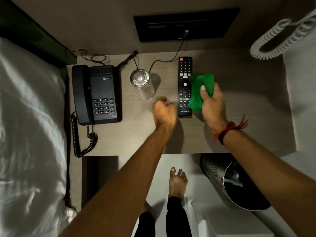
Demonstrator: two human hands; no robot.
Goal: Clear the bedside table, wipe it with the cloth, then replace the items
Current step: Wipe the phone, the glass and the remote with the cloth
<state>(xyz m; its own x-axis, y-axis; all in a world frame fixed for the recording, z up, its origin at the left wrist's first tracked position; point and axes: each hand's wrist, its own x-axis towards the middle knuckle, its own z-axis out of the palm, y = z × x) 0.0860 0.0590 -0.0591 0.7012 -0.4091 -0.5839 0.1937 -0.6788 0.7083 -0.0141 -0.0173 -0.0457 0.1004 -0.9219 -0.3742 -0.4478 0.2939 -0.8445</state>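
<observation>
The wooden bedside table (119,139) carries a black telephone (97,94) at its left, a clear drinking glass (142,82) in the middle and a black TV remote (185,86) to the right of the glass. My right hand (212,105) grips a crumpled green cloth (200,89) that lies just right of the remote and overlaps its edge. My left hand (164,112) hovers over the table in a loose fist between the glass and the remote, holding nothing.
A bed with white sheets (29,117) borders the table on the left. A metal waste bin (236,182) stands on the floor below the table's front right. Black cables (160,60) run from a wall panel (184,24) across the back. My bare foot (177,182) is on the floor.
</observation>
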